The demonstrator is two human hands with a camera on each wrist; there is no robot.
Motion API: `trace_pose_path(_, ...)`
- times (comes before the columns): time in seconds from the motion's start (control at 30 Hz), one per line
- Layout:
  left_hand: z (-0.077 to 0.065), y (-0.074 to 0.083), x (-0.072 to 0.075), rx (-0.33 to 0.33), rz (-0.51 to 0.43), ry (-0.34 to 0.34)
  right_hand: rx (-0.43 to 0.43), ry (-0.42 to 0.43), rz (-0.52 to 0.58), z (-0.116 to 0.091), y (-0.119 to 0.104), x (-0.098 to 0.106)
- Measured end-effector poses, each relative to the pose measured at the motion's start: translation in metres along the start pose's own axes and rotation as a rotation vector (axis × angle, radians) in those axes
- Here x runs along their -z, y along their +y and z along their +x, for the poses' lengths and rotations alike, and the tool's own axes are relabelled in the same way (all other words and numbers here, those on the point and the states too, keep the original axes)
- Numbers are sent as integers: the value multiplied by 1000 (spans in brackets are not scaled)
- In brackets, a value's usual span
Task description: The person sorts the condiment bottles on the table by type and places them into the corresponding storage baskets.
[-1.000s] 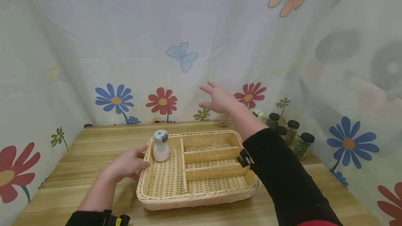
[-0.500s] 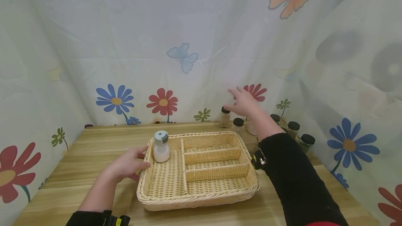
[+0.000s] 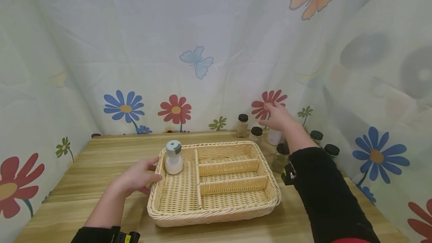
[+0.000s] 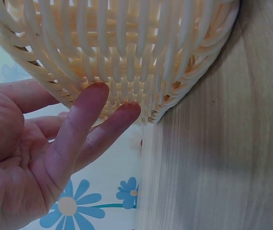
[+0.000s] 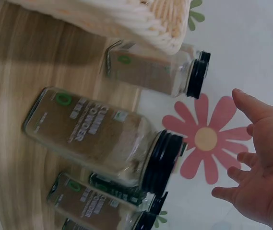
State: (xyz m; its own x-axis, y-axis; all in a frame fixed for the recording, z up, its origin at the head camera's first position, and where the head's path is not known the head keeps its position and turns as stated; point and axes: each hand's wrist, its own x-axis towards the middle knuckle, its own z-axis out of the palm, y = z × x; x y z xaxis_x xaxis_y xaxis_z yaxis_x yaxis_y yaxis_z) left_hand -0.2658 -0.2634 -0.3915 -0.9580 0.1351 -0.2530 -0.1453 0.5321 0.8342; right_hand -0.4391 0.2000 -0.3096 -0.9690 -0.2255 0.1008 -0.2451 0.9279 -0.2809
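Note:
My left hand [image 3: 136,177] holds the left end of a wicker basket [image 3: 216,218], thumb at the rim. In the left wrist view, two fingertips touch the woven outer wall of the basket [image 4: 122,48]. Inside the basket's large left compartment stands a white shaker [image 3: 173,158] with a grey-and-white top. Over a group of jars at the back right, my right hand [image 3: 278,117] reaches with fingers spread and nothing in them. A white container [image 3: 274,137] shows just below it. The right wrist view has a black-lidded cumin powder jar [image 5: 93,139] beside the right hand [image 5: 263,167].
Behind the basket stand two black-lidded jars, a taller jar [image 3: 242,126] and a nearer jar [image 3: 256,135]. Another jar [image 3: 281,158] is close to the basket's right end, and more lids [image 3: 316,135] show behind the right sleeve. A floral curtain [image 3: 135,48] borders the wooden table [image 3: 77,175].
My right hand has moved right and lower, from above the back of the basket to over the jars, uncovering two jars. The left hand and the shaker have stayed put.

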Motion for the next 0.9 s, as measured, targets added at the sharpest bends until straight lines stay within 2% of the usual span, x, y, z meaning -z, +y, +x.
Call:
trace_pose_path(0.1,0,0,0,-1,3,0,-19,-24,-38,-1,10,-4)
trace_pose_path(0.23,1,1,1,2,18,4,-87,-92,-95,-3,20,-10)
trace_pose_path(0.4,0,0,1,4,9,6,-175,-189,-88,-6,28,-16)
trace_pose_path(0.53,0,-1,1,-11,0,-5,-181,-227,-82,-7,31,-20)
trace_pose_path(0.7,0,-1,0,-12,2,-5,-147,-256,-116,-9,33,-23)
trace_pose_path(0.9,-1,-1,-1,-4,5,0,-116,-233,-134,-9,34,-24)
